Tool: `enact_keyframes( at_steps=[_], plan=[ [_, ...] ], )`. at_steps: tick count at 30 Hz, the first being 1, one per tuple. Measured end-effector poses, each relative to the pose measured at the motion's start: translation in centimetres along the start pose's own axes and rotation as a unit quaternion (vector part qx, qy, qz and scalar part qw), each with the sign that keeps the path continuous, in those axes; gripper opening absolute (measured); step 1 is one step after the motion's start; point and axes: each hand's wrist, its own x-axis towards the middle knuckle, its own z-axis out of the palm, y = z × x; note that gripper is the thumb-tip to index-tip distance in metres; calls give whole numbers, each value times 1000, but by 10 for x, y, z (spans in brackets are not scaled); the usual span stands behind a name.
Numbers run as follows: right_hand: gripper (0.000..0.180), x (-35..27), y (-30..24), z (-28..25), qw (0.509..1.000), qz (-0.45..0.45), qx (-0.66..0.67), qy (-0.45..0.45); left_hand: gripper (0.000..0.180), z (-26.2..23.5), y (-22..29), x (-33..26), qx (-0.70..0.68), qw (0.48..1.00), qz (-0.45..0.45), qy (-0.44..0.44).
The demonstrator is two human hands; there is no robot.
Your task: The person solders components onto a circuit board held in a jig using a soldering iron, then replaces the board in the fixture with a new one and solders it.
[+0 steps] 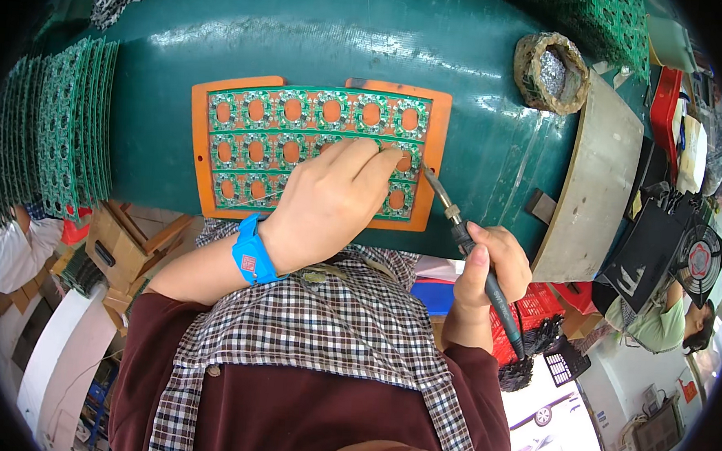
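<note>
An orange fixture frame point(441, 132) lies on the green work surface, holding a panel of green circuit boards point(309, 131) in three rows with round openings. My left hand point(330, 191), with a blue wrist strap point(253, 257), rests over the lower middle of the panel. Its fingers are pinched near the right end. A thin solder wire point(252, 198) trails out from under this hand to the left; the pinched part is hidden. In my right hand point(497, 269) is a soldering iron point(459, 222), its tip at the panel's right edge, close to my left fingertips.
Rows of upright circuit panels point(77, 121) stand at the left, with more panels point(608, 26) at the far right. A rough round pot point(553, 72) of grey metallic bits sits beside a flat board point(596, 181). A fan point(696, 258) and another person point(658, 323) are further right.
</note>
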Motion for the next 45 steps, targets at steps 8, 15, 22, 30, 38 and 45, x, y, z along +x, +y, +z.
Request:
enact_keyframes(
  at_steps=[8,15,22,30,38,45],
  plan=[
    [12,2,1,8,999,-34,-16,-17,34,2,0,-2,42,999,15,-29],
    [11,-2,-4,8,999,-27,-28,-18,34,0,0,-1,75,996,33,-45],
    [15,-24,-2,-3,998,-48,4,26,29,1,10,-22,-27,999,2,-18],
    [14,-26,-4,1,998,-57,-24,-8,28,8,9,-27,27,998,45,-45],
    [15,-33,-6,-3,998,-53,-19,15,27,2,10,-32,-14,1000,-3,-24],
    [13,-34,-1,8,998,-59,5,-10,22,4,9,-40,-12,1000,-15,-17]
  ],
)
